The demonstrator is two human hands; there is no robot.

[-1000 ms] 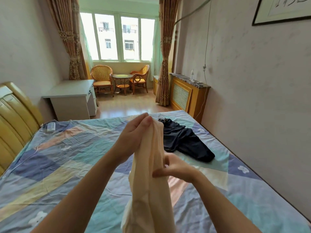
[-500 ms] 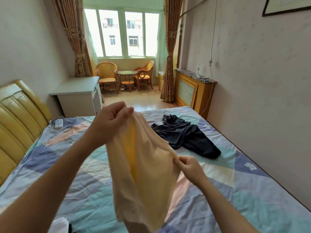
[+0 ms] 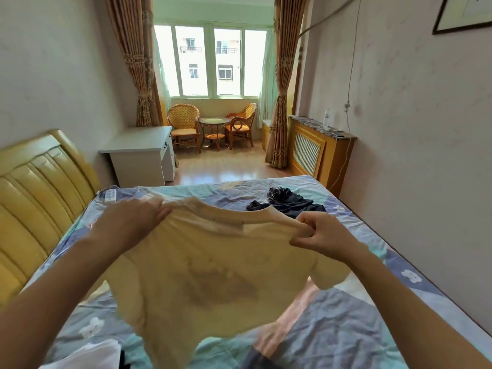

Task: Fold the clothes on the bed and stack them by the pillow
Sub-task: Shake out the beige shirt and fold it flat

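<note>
Left grip: left hand (image 3: pixel 133 225) pinches one shoulder of the cream T-shirt (image 3: pixel 210 272).
Right grip: right hand (image 3: pixel 323 233) pinches the other shoulder, fingers curled on the cloth.
Shirt: spread wide, held up above the bed (image 3: pixel 346 315), hem hanging, neckline on top.
Other clothes: dark garment (image 3: pixel 287 202) lies crumpled farther down the bed; white cloth (image 3: pixel 87 355) at the near edge.
Progress: early; no fold made yet, no stack visible, pillow out of view.
</note>
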